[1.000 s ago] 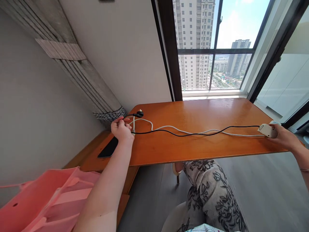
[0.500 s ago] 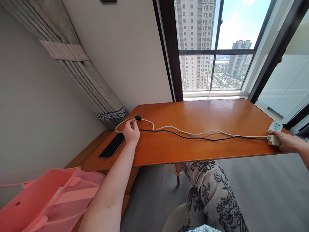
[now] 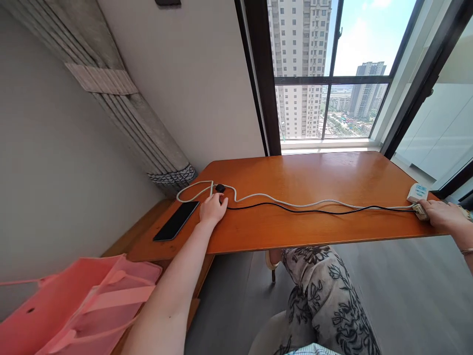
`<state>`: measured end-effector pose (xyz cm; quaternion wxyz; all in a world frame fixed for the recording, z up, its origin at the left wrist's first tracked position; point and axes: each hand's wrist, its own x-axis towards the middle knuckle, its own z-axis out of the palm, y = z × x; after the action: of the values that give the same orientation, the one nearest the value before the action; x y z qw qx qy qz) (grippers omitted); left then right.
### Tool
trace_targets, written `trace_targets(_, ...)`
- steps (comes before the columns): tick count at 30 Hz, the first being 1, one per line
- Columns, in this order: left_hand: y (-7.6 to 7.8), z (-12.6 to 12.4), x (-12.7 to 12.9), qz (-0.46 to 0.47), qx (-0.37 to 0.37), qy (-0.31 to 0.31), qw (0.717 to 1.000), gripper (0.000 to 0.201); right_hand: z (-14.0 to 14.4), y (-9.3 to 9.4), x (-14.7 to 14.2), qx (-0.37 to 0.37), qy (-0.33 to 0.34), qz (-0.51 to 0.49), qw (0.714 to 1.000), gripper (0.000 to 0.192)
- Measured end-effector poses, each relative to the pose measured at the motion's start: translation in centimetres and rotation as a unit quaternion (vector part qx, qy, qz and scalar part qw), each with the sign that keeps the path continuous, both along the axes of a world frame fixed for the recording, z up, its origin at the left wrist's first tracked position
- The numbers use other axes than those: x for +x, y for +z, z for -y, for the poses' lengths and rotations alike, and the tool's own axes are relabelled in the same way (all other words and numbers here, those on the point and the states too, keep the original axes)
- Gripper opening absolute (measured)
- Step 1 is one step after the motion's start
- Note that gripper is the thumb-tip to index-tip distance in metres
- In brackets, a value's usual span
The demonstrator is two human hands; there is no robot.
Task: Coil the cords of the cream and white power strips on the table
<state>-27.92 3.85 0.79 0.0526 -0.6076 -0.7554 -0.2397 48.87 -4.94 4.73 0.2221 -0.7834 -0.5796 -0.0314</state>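
Head cam: L hand [image 3: 213, 209] pinching blk cable [image 3: 332, 213] nr its plug [image 3: 220, 188]; R hand [image 3: 443, 216] gripping wht socket block [image 3: 420, 212], cable lying across worktop [image 3: 314, 172]. Pink bag [image 3: 70, 296] at L, contents unclear.

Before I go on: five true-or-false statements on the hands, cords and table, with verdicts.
1. The left hand is at the black plug. True.
2. The right hand rests in the lap. False: it holds the cream block.
3. A dark flat device lies on the table, left of the left hand. True.
4. The black cord hangs off the table. False: it runs across the table between the hands.
5. The pink bag shows at the lower left. True.
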Motion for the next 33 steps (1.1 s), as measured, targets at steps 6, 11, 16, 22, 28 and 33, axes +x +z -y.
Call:
trace_targets(6,-0.3,0.6,-0.1,-0.039,0.041,0.006,0.998,0.039,0.3,-0.4,0.1,-0.115,0.005,0.1,0.988,0.022)
trace_targets(11,0.2,0.0,3.0,-0.028,0.057,-0.083,0.995,0.039,0.0,-0.1,-0.8,-0.171,0.026,0.12,0.978,0.049)
trace_targets(16,0.6,-0.3,7.6,-0.016,0.037,-0.22,0.975,0.042,-0.8,-0.1,-3.8,-0.156,0.118,0.134,0.971,0.056)
trace_targets(22,0.3,0.2,10.1,-0.064,-0.035,-0.307,0.949,0.056,-2.1,-1.9,-5.5,-0.144,0.142,0.16,0.966,0.045)
trace_targets(28,0.0,0.8,8.4,-0.108,-0.042,-0.276,0.954,0.049,-2.0,-2.1,-5.4,-0.154,0.122,0.216,0.956,0.037)
trace_targets(33,0.2,1.1,6.7,-0.136,-0.052,-0.245,0.959,0.024,-1.3,-1.3,-6.1,-0.171,0.09,0.256,0.947,0.042)
